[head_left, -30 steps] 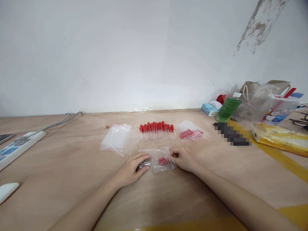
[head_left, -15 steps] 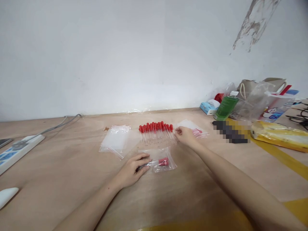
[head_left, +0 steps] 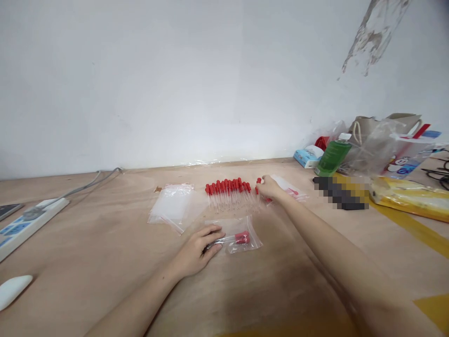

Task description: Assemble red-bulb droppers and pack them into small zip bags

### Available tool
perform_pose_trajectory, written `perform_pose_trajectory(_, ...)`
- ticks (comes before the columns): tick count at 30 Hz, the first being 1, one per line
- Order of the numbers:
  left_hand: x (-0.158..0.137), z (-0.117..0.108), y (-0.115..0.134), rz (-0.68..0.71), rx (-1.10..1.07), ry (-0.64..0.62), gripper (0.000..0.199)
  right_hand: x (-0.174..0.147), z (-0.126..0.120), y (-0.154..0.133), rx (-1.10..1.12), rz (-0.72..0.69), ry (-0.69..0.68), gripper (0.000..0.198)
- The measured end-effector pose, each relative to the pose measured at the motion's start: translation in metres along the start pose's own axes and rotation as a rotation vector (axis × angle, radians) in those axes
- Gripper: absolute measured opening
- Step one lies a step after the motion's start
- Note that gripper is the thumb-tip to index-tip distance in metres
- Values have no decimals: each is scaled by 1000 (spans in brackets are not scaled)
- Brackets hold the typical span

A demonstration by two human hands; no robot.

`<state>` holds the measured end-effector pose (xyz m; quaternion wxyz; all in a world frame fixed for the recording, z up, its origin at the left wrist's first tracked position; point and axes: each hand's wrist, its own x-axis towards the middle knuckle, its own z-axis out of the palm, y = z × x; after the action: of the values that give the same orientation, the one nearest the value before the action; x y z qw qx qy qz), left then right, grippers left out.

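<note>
My left hand [head_left: 203,250] rests on the table with its fingers and thumb around the near left end of a clear zip bag [head_left: 253,238]. Inside that bag lie glass droppers with red rubber bulbs [head_left: 242,237]. Beyond it is a row of several loose droppers [head_left: 228,187], bulbs toward the wall. At the right end of the row, my right hand [head_left: 269,188] is closed on a dropper [head_left: 258,181], its red bulb showing at the fingertips. Another red bit shows under the hand; I cannot tell whether it is held too.
A stack of flat zip bags [head_left: 171,203] lies left of the row, and more bags [head_left: 287,186] lie partly behind my right hand. To the right stand a green bottle [head_left: 333,157] and a tissue pack [head_left: 306,157]. A power strip [head_left: 31,224] is at the left.
My right hand has drawn a dropper slightly right, opening a gap at the end of the row. My left hand stays on the bag; the view has shifted slightly.
</note>
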<state>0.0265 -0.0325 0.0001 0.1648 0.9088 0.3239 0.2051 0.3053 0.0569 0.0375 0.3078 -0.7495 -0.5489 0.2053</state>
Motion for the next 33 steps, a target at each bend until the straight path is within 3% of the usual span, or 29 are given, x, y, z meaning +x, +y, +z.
perform_pose_trajectory(2,0,0,1,-9,-1,-3,32,-20,-4,10,134,-29,-21,58)
perform_pose_trajectory(4,-1,-1,1,-17,-5,2,33,-44,-2,23,531,-92,-61,66)
perform_pose_trajectory(6,-1,-1,1,-25,-11,13,35,-65,5,34,777,-87,-21,66)
perform_pose_trajectory(11,-1,-1,2,-47,-18,12,37,-91,27,48,942,-131,81,49)
perform_pose_trajectory(15,0,-2,5,-52,-13,15,37,-95,36,49,928,-168,-46,38)
perform_pose_trajectory(18,1,-3,6,-52,-11,16,38,-100,35,50,720,-297,-152,29)
perform_pose_trajectory(23,0,-1,3,-50,1,14,39,-104,31,51,273,-549,-79,18)
perform_pose_trajectory(29,1,-2,4,-42,-3,13,39,-103,39,45,315,-500,-64,14)
perform_pose_trajectory(33,1,-2,4,-44,-4,22,38,-106,35,44,232,-684,-124,16)
